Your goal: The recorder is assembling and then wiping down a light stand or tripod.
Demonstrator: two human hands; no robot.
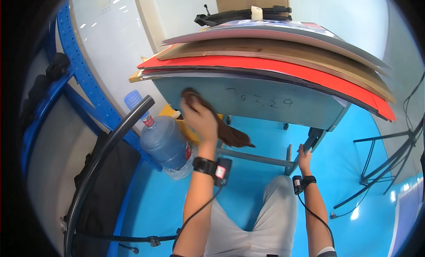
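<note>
My left hand [200,119] presses a brown cloth [232,134] against the upper left of a grey-blue desk panel [261,97]. The cloth's loose end hangs down past the panel's lower edge. Dark handwritten marks show on the panel to the right of the cloth. Lower on the right, my right hand [304,161] is closed around the grey desk leg [315,144], its fingers partly hidden. Both wrists wear black bands with small cabled devices.
A stack of boards, with a red sheet [265,64] among them, overhangs the panel. Left stand a large blue water bottle [164,142], a blue metal shelf [82,66] and a curved black tube [104,155]. A black tripod [376,168] with cables stands at right.
</note>
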